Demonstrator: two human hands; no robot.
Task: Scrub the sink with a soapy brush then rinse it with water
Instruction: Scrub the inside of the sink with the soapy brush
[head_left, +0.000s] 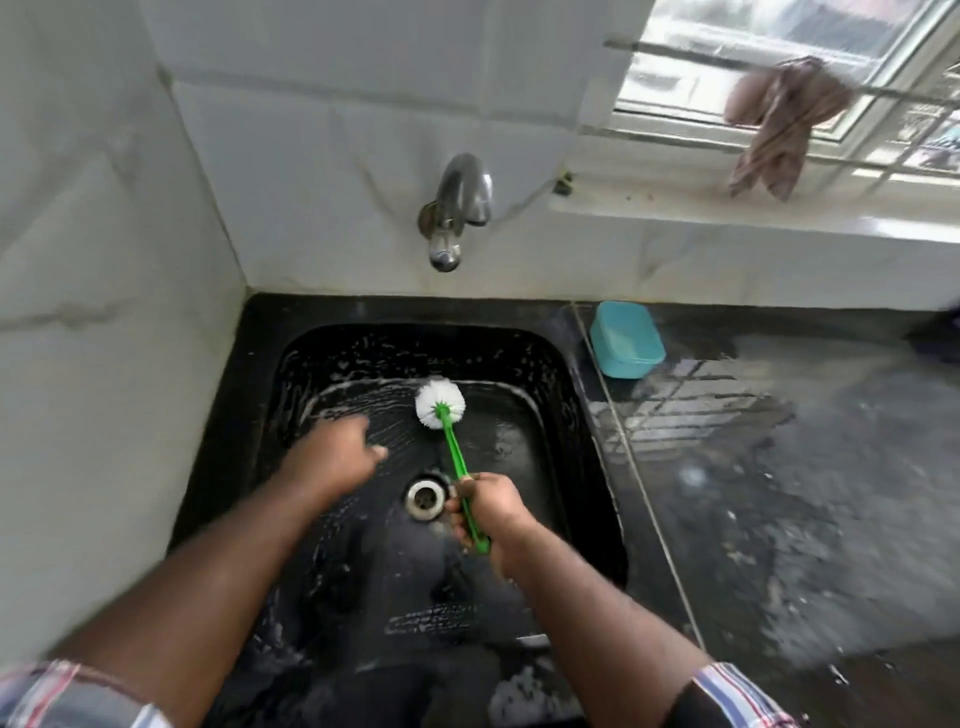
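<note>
Down in the basin, the right hand (488, 506) is gripping the green handle of the brush (451, 431), fingers curled round its lower end so that the tip of the handle is poking out below the fist. From that grip the handle is slanting up and away to the white round bristle head, which is sitting against the floor of the sink (582, 415) near the back wall, among streaks of white suds. The left hand (332, 454) is reaching in beside it, holding nothing; it is blurred, its fingers seeming loosely bent and pointing toward the soapy patch just left of the bristles. Between the two hands the metal drain (426, 497) is lying in the black sink floor, just beside the right fist. Foam is clinging to the sink's back and left walls and to its near edge. Above the sink a metal tap (457, 208) is sticking out of the white tiled wall, with no water running from it. To the right, a teal soap box (626, 339) is sitting on the wet black counter (779, 441) near the wall. Farther up, a brownish cloth (779, 122) is hanging on the window bars (675, 52). Plaid sleeves (737, 691) are showing at the bottom corners.
</note>
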